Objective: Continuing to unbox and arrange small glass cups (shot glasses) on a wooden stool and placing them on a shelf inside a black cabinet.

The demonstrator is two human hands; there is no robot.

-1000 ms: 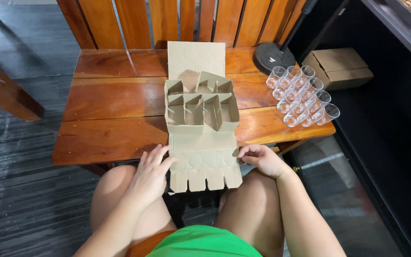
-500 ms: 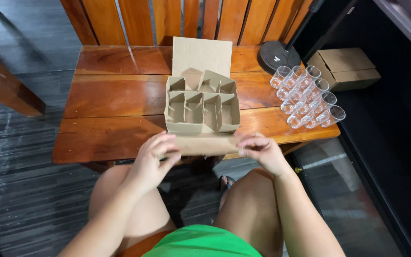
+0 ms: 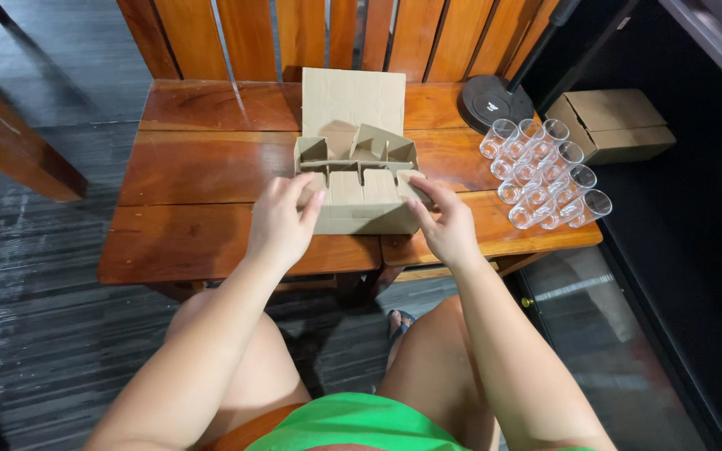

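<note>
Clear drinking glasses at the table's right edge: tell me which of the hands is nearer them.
Right. The right hand is between the cardboard box and the glasses; the left hand is on the box's far side.
</note>
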